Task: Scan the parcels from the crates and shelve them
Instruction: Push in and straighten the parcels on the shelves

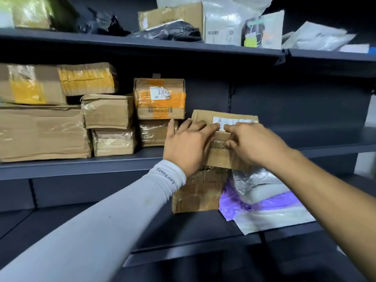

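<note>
Shelf [81,165] parcel [221,155] largely behind hands

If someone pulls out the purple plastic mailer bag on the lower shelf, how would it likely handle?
The purple mailer bag would probably be floppy: its film is wrinkled and sagging. Likely slippery too, given the glossy plastic, and it overhangs the lower shelf edge.

Parcel storeroom or courier depot. Dark metal shelving [142,47] in tiers, stacked with taped cardboard boxes [159,98] bearing barcode labels. Plastic mailer bags [262,192] lie at the lower shelf's right end.
</note>
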